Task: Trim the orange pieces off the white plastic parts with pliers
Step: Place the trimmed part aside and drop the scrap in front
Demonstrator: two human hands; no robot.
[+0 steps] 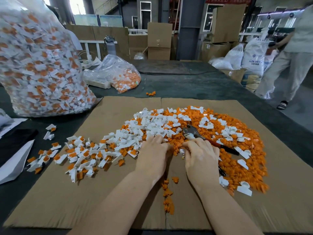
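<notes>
Both hands were low over the cardboard [50,192], in the middle of the pile [186,126] of white and orange parts. The left hand [153,156] had its fingers curled into the pile; what they held I cannot tell. The right hand [201,156] gripped the pliers [194,133], whose metal head pointed away over the pile, and the fingertips of both hands nearly met. Cut orange pieces [240,165] lay thick on the right part of the cardboard. A large bag [39,65] of untrimmed parts stood beyond the cardboard's far left corner.
</notes>
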